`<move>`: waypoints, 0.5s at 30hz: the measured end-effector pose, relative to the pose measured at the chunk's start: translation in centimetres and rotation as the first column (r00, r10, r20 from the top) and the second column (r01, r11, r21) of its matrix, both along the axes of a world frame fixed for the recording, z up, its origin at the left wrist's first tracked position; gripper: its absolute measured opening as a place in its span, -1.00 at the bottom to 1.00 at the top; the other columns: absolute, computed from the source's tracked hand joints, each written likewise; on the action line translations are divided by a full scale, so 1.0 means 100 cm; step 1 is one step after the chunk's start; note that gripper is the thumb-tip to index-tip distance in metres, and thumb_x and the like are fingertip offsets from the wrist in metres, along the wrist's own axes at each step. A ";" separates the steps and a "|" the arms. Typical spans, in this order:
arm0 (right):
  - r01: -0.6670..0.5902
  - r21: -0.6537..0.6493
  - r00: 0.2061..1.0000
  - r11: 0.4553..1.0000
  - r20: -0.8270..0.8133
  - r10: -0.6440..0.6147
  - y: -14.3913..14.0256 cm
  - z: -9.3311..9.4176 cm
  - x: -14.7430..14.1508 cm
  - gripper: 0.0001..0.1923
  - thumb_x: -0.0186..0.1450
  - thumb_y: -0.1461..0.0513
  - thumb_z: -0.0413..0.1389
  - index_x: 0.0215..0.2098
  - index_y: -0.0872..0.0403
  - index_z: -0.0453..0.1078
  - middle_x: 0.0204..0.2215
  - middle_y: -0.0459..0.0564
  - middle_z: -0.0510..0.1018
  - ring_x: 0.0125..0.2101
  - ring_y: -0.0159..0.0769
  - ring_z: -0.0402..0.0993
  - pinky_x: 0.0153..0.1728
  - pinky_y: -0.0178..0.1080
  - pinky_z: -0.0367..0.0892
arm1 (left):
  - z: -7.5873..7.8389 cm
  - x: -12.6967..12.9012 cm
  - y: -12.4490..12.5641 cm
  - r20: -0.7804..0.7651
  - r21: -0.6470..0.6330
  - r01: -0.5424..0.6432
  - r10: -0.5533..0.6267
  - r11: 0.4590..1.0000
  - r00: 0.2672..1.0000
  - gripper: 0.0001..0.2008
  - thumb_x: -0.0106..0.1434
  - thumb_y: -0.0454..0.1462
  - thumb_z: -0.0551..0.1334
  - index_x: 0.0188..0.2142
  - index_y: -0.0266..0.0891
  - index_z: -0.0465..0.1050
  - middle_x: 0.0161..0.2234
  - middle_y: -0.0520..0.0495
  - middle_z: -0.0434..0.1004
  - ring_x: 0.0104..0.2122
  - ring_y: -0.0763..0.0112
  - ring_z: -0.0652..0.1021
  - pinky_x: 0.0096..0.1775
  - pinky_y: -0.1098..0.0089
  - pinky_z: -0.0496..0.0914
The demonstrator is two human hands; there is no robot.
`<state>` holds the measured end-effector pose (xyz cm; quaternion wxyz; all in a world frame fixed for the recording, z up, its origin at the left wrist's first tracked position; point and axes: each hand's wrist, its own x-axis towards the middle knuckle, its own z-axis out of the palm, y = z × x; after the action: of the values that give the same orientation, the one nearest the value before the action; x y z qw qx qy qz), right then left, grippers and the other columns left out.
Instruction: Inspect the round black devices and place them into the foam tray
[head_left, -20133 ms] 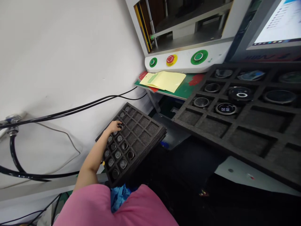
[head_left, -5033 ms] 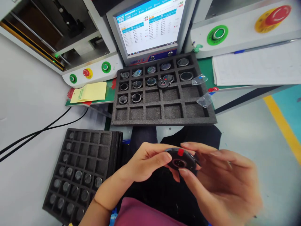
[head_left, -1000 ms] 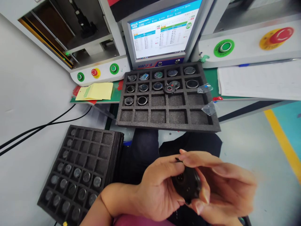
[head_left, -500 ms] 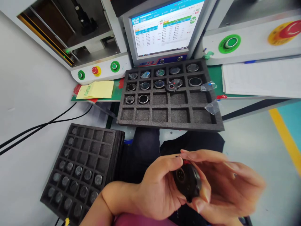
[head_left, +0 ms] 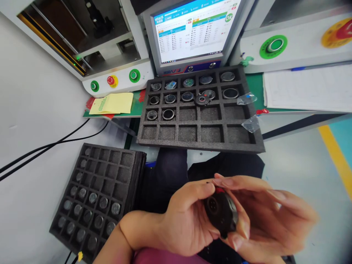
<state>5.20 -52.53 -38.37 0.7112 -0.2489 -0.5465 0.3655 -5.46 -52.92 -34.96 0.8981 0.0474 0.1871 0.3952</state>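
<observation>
Low in the view, above my lap, a black round smartwatch case [head_left: 222,214] without a strap is held tilted, its back with a ring of small contacts facing up. My left hand [head_left: 189,216] is closed around it, thumb on its upper edge. The fingers of my right hand [head_left: 269,216] curl against its right side, at the top and bottom rim. A bit of red shows at its upper edge, partly hidden by the fingers. The side of the case facing the palm is out of sight.
A dark foam tray [head_left: 198,143] with several round watch parts stands ahead, a watch back [head_left: 202,99] lying across its cells. Another foam tray [head_left: 103,170] is at lower left. Behind are a monitor [head_left: 192,36], machine buttons [head_left: 134,75], yellow paper [head_left: 115,104] and white sheets [head_left: 308,88].
The view has shifted slightly. Both hands keep their grip on the watch case, which sits marginally further right and lower in the picture.
</observation>
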 end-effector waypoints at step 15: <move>0.064 -0.418 0.998 0.906 0.036 -0.054 -0.024 0.021 0.020 -0.52 0.25 0.42 0.21 0.04 -0.15 0.35 -0.20 -0.07 0.61 -0.17 -0.21 0.58 -0.08 -0.07 0.55 | 0.009 -0.027 0.011 -0.626 0.779 0.428 0.544 0.458 0.558 -0.85 0.37 -0.32 0.13 -0.11 -0.35 0.40 -0.21 -0.24 0.56 -0.21 0.34 0.56 -0.15 0.36 0.47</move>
<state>7.19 -54.92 -36.29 0.6454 -0.4163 -0.4563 0.4495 -8.17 -51.80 -34.09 0.5129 0.6775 0.3508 0.3936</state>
